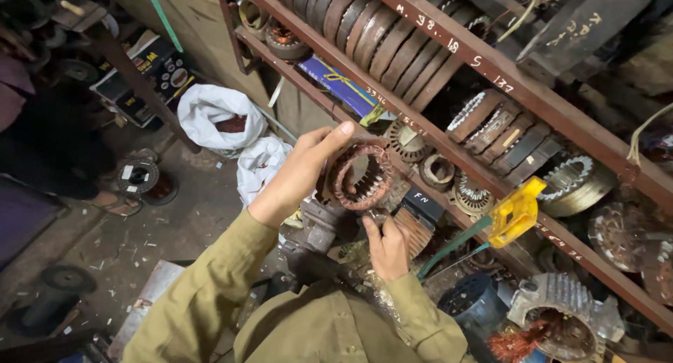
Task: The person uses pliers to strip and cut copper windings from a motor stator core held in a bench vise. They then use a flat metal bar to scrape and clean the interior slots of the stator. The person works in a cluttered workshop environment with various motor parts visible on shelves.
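Note:
My left hand grips a round motor stator wound with reddish copper wire, held up in front of the rusty metal shelf. The thumb lies along its top edge and the ring's open bore faces me. Just below the stator, my right hand has its fingers pinched at the lower rim; what they pinch is too small to tell. Both olive-green sleeves fill the lower middle of the view.
The shelves hold several stators, rotors and ribbed metal rings. A yellow plastic piece sticks out at right. White bags lie on the dirty floor at left, beside a wire spool. A finned motor housing sits lower right.

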